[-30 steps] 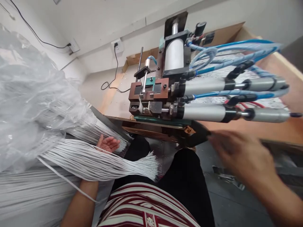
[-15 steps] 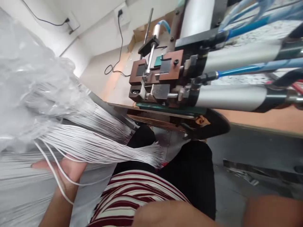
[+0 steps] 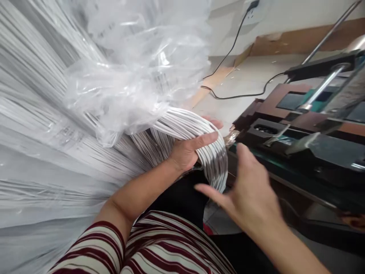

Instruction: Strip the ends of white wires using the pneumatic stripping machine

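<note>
A thick bundle of white wires [image 3: 182, 122] comes out of clear plastic wrapping [image 3: 134, 83] and bends downward over my lap. My left hand [image 3: 189, 150] is wrapped around this bundle, its thumb lying across the top and fingertips showing on the far side. To the right of the hanging wires is my right hand [image 3: 248, 184], slightly blurred, with thumb and fingers spread and nothing between them. The lower ends of the bundle are hidden behind my legs and right hand.
A clamping machine [image 3: 308, 125] with metal blocks and rods stands on the bench at right. A black cable [image 3: 239, 95] runs across the white bench top [image 3: 256, 72] from a wall socket [image 3: 252, 15]. More plastic-wrapped white wires [image 3: 37, 125] fill the left side.
My view has turned left, so the machine sits farther right. My left hand, earlier open beneath the wires, has closed around the bundle and raised it. My right hand has come up beside it.
</note>
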Demonstrator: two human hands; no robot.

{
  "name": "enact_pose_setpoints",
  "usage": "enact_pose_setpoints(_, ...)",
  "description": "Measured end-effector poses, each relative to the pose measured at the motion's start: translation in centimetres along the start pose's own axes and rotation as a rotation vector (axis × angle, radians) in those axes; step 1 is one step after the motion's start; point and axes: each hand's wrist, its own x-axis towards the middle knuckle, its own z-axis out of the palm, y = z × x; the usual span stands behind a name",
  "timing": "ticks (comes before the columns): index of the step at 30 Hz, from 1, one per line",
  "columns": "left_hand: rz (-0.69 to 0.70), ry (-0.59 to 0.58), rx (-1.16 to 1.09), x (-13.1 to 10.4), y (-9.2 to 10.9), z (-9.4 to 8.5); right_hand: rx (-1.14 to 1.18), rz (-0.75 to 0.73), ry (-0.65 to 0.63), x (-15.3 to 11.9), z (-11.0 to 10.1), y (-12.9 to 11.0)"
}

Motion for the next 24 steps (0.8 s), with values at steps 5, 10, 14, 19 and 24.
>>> enact_pose_setpoints(5, -0.049, -0.024, 0.233, -1.2, 1.5, -2.1, -0.121, 0.007, 0.131, 6.0, 7.5, 3.8)
enact_pose_setpoints(10, -0.233, 0.135, 0.795, -5.3, 5.2, -6.6, -0.168, -0.005, 0.088, 8.4, 9.4, 5.4)
enact_pose_setpoints(14, 0.012, 0.450, 0.947, -9.1, 7.6, -8.0, -0.209, 0.017, 0.085, 9.3, 10.1, 5.9)
enact_pose_setpoints(19, 0.151, 0.593, 1.247, -11.3, 8.2, -9.0, -0.230, 0.013, 0.099, 9.1, 10.2, 6.4)
enact_pose_setpoints(24, 0.198, 0.316, 1.769, -11.7, 8.0, -9.7, -0.225, 0.015, 0.050, 8.5, 9.6, 6.5)
